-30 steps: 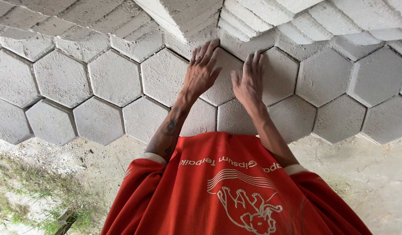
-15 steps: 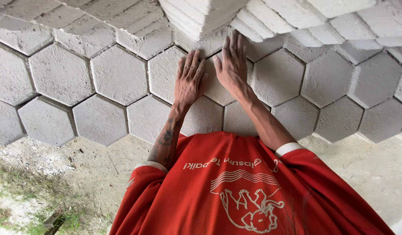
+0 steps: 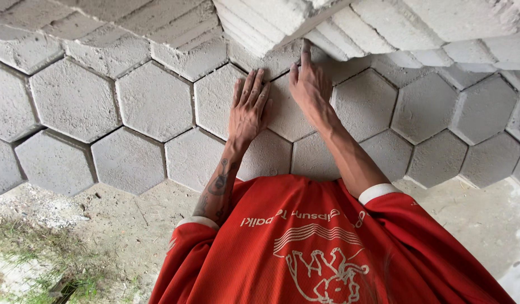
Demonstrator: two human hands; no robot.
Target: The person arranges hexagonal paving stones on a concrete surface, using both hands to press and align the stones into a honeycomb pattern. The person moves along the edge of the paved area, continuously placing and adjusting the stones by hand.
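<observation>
Both my hands rest on grey hexagonal paving blocks laid in a honeycomb pattern. My left hand [image 3: 247,107] lies flat with fingers spread, on the seam at the left edge of one hexagonal block [image 3: 286,115]. My right hand [image 3: 309,84] lies on the same block's far right corner, its fingers reaching up to the bottom edge of a stack of grey blocks [image 3: 383,28]. Neither hand holds anything. My red printed shirt [image 3: 322,247] fills the lower middle of the view.
Laid hexagonal blocks [image 3: 74,98] spread left and right. The stacked blocks run along the top. A bare sandy bed [image 3: 119,225] borders the near row of blocks, with grass and rubble [image 3: 23,264] at the lower left.
Both hands have slid farther away along the blocks toward the stack. The right hand now touches the stack's lower edge.
</observation>
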